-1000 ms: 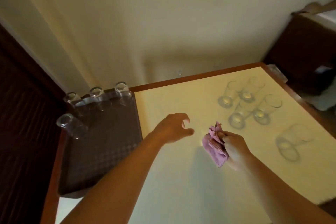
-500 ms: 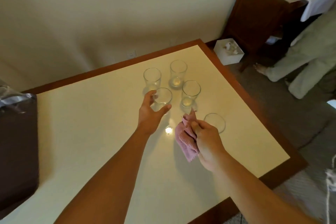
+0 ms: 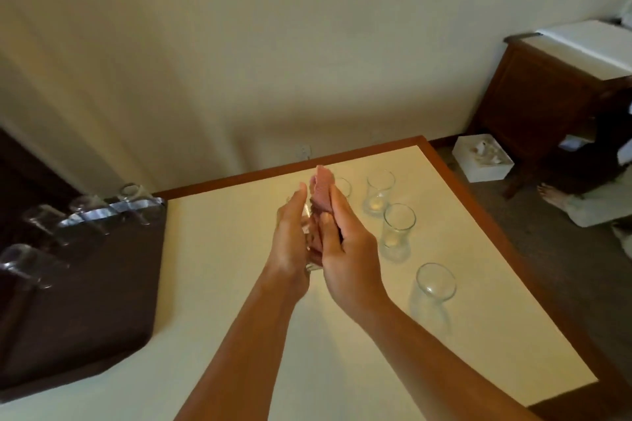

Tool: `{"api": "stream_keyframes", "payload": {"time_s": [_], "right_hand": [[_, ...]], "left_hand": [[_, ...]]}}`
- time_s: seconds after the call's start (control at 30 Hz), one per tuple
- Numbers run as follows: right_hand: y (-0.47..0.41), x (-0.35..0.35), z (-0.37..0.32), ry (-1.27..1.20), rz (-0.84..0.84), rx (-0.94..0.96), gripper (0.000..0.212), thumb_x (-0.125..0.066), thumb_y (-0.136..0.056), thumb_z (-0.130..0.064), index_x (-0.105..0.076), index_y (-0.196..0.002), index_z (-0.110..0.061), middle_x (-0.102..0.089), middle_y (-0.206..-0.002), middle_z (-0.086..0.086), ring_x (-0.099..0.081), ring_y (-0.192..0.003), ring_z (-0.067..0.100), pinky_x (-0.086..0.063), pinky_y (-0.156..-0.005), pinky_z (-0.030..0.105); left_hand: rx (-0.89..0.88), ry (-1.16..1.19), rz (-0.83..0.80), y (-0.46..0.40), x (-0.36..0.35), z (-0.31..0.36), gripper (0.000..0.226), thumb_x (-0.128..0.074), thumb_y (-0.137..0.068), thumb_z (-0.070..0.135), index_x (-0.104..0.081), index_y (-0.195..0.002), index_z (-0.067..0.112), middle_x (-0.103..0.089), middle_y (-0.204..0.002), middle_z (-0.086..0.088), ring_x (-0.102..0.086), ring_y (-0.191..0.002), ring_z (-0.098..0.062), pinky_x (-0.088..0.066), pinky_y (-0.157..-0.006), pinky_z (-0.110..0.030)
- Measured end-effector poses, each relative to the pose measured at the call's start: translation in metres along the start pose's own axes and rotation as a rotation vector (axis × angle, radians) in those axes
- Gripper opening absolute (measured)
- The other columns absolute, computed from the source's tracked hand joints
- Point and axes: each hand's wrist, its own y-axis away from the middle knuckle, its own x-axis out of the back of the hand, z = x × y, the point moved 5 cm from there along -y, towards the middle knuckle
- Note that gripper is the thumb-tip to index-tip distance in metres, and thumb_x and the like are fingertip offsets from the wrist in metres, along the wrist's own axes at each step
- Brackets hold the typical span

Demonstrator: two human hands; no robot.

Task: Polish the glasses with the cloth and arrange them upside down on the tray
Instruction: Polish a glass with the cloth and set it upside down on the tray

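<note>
Above table (image 3: 219, 284), hands pressed around glass (image 3: 305, 215), cloth (image 3: 322, 196).

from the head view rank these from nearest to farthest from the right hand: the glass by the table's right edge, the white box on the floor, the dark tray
Measured from the right hand:
1. Glass by the table's right edge, just right of the hand.
2. Dark tray, across the table to the left.
3. White box on the floor, off the table, up and to the right.

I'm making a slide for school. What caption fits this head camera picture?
Both hands, left hand and right hand, rub a pink cloth on a glass above the table.
</note>
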Motion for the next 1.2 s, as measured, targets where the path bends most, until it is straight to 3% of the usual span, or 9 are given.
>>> {"api": "stream_keyframes", "payload": {"time_s": [0.07,0.27,0.43,0.57,0.67,0.73,0.9,1.03,1.2], "right_hand": [[0.035,-0.019,-0.017,0.051,-0.089,0.126,0.054,-0.033,-0.106,-0.051,-0.035,-0.156,-0.032,-0.047,-0.155,-0.011,-0.053,-0.138,0.012,-0.054,-0.105,0.037],[0.013,-0.045,-0.080,-0.239,-0.216,0.020,0.041,-0.045,-0.107,-0.034,-0.049,-0.148,-0.037,-0.065,-0.137,-0.007,-0.064,-0.122,0.011,-0.054,-0.102,0.030],[0.102,-0.091,-0.113,-0.248,-0.209,0.094,0.053,-0.039,-0.101,-0.048,-0.038,-0.154,-0.039,-0.057,-0.145,-0.013,-0.058,-0.130,0.005,-0.053,-0.106,0.037],[0.079,-0.098,-0.130,-0.510,-0.088,-0.096,0.034,-0.039,-0.108,-0.037,-0.058,-0.134,-0.047,-0.072,-0.124,-0.007,-0.071,-0.108,0.015,-0.060,-0.077,0.028],[0.121,-0.112,-0.147,-0.350,-0.069,0.047,0.040,-0.038,-0.108,-0.039,-0.043,-0.146,-0.050,-0.066,-0.135,-0.009,-0.066,-0.119,0.010,-0.057,-0.094,0.033],[0.165,-0.122,-0.155,-0.253,-0.123,0.125,0.045,-0.037,-0.108,-0.037,-0.031,-0.149,-0.055,-0.055,-0.142,-0.021,-0.057,-0.127,0.000,-0.053,-0.105,0.032],[0.131,-0.113,-0.158,-0.567,-0.009,-0.091,0.038,-0.034,-0.110,-0.036,-0.054,-0.142,-0.040,-0.075,-0.115,-0.008,-0.074,-0.106,0.015,-0.059,-0.073,0.028],[0.186,-0.121,-0.173,-0.357,-0.063,0.067,0.041,-0.039,-0.107,-0.040,-0.042,-0.144,-0.055,-0.068,-0.128,-0.017,-0.068,-0.114,0.004,-0.058,-0.095,0.033],[0.158,-0.112,-0.175,-0.527,-0.010,0.050,0.042,-0.036,-0.110,-0.030,-0.046,-0.150,-0.038,-0.066,-0.126,-0.018,-0.066,-0.121,0.011,-0.057,-0.098,0.039]], "left_hand": [[-0.058,0.073,0.071,0.009,0.024,0.019,0.062,-0.041,-0.107,0.055,-0.070,-0.109,0.000,-0.070,-0.100,-0.019,-0.071,-0.088,-0.027,-0.058,-0.072,-0.037],[-0.111,0.245,0.077,0.073,0.069,0.035,0.057,-0.040,-0.109,0.051,-0.083,-0.098,0.016,-0.080,-0.105,-0.016,-0.079,-0.096,-0.026,-0.058,-0.084,-0.041],[-0.266,0.136,0.272,0.121,0.125,0.070,0.040,-0.060,-0.103,0.048,-0.074,-0.096,0.011,-0.074,-0.075,-0.004,-0.075,-0.070,-0.018,-0.060,-0.070,-0.035],[-0.301,-0.040,0.183,0.170,0.130,0.068,0.037,-0.054,-0.100,0.052,-0.078,-0.106,0.024,-0.081,-0.099,-0.001,-0.074,-0.097,-0.019,-0.054,-0.085,-0.038],[-0.358,0.036,0.171,0.184,0.148,0.075,0.038,-0.060,-0.099,0.053,-0.069,-0.107,0.018,-0.076,-0.087,0.001,-0.075,-0.085,-0.015,-0.059,-0.076,-0.035],[-0.384,0.144,0.272,0.192,0.167,0.080,0.042,-0.066,-0.097,0.054,-0.061,-0.108,0.014,-0.070,-0.095,-0.006,-0.075,-0.091,-0.025,-0.062,-0.087,-0.049],[-0.291,-0.068,0.100,0.212,0.164,0.062,0.055,-0.050,-0.094,0.067,-0.076,-0.117,0.025,-0.078,-0.105,-0.003,-0.069,-0.098,-0.022,-0.053,-0.090,-0.047],[-0.309,0.176,0.188,0.217,0.179,0.073,0.070,-0.073,-0.087,0.061,-0.058,-0.133,0.010,-0.071,-0.105,-0.006,-0.076,-0.090,-0.019,-0.060,-0.075,-0.038],[-0.272,0.006,0.154,0.229,0.174,0.069,0.056,-0.051,-0.100,0.063,-0.070,-0.125,0.017,-0.081,-0.102,-0.008,-0.074,-0.105,-0.024,-0.052,-0.104,-0.050]]}}
